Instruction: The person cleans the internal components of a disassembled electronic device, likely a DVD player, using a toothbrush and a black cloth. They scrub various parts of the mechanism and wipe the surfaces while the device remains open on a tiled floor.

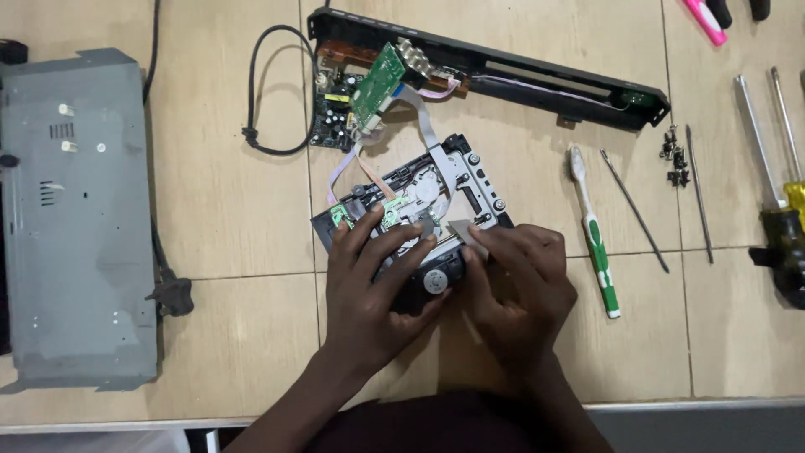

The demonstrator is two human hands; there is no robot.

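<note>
Disc drive mechanism lies mid-table on the tan tiled tabletop, near edge tucked under both hands, far end poking out beyond the fingertips. Tilted diagonally, black frame with grey metal plate on top.

Left hand lies over the near-left corner of the mechanism, fingers spread and curled onto it, gripping the frame. Fingertips by the small green board on its top.

Right hand clamps the near-right side, fingers bent, thumb side against the round spindle hub that shows between the two hands. A pale grey scrap sits under its fingertips; could be cloth or tape, view too poor to tell.

Flat ribbon cables run from the mechanism's far end up to a green circuit board and a power board, both beside the long black front panel.

Left: grey metal cover, well apart from the hands. Right of the hands: green-and-white toothbrush, near; thin metal rod; small heap of screws; yellow-handled screwdriver near the edge.
</note>
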